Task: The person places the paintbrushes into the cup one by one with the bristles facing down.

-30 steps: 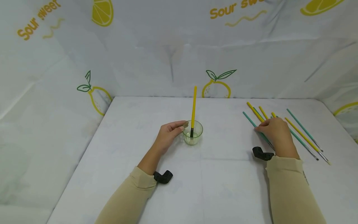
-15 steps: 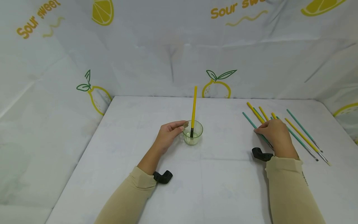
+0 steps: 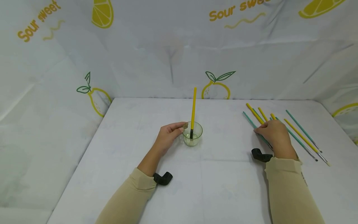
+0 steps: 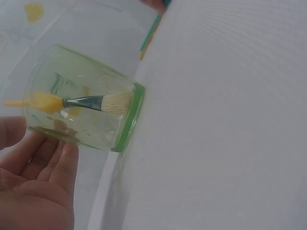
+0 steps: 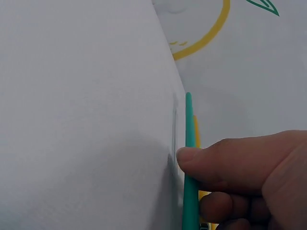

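Note:
My left hand (image 3: 167, 137) holds a small clear green-tinted glass cup (image 3: 191, 142) at its rim, thumb on one side and fingers on the other. Inside the cup a yellow paintbrush (image 3: 194, 107) stands upright, its pale bristles (image 4: 115, 103) down at the base. Over at the right, my right hand (image 3: 275, 133) pinches a turquoise paintbrush (image 5: 190, 211) by its handle, with the thumb across it and curled fingers behind. That brush's bristle end is partly hidden by the hand in the head view, and it lies close over the table.
More paintbrushes, yellow (image 3: 300, 134) and turquoise (image 3: 303, 130), lie loosely spread under and beside the right hand. They rest on a white-covered table (image 3: 223, 186). A white lemon-print cloth (image 3: 156, 62) hangs behind the table's back edge.
My right hand and the turquoise paintbrush have shifted only very slightly. The left hand, cup and yellow paintbrush stay in place, while the head view tips a little.

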`<state>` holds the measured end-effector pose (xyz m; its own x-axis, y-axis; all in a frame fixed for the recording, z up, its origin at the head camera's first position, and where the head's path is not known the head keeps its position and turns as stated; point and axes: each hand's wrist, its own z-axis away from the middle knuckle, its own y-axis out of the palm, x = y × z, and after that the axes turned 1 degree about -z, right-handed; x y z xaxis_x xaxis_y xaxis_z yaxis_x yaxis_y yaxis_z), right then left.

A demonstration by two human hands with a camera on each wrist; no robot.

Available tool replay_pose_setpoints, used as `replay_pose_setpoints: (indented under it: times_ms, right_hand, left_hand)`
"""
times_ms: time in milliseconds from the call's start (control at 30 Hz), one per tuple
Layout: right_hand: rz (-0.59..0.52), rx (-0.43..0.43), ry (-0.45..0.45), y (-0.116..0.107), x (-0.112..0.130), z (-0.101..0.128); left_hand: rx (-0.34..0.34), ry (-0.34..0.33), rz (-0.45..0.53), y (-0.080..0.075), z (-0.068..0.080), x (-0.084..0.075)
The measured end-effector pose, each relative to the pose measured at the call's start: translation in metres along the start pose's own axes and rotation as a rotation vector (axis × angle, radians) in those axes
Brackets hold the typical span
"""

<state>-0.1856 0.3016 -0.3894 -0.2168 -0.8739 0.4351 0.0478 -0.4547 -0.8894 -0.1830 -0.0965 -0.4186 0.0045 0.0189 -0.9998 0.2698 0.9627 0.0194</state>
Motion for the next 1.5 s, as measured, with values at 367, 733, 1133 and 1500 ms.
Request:
replay_pose_setpoints:
  times_ms: [367,733,1133,1500]
  right_hand:
    - [-0.084,-0.049,-0.037,-0.009,0.008,0.004]
    - [-0.142,-0.098,-0.042,-0.011,0.020,0.009]
    - [-0.567,-0.300,-0.126,-0.019,0.054,0.018]
    - [-0.766,-0.360,-0.153,-0.018,0.076,0.024]
  left_hand:
    - [0.014,0.010,0.006,-0.002,-0.002,0.002]
    - [0.004,-0.012,0.006,-0.002,0.000,0.001]
    - [-0.004,-0.005,0.000,-0.002,0.000,0.000]
    - [0.007,0.011,0.012,-0.002,-0.002,0.002]
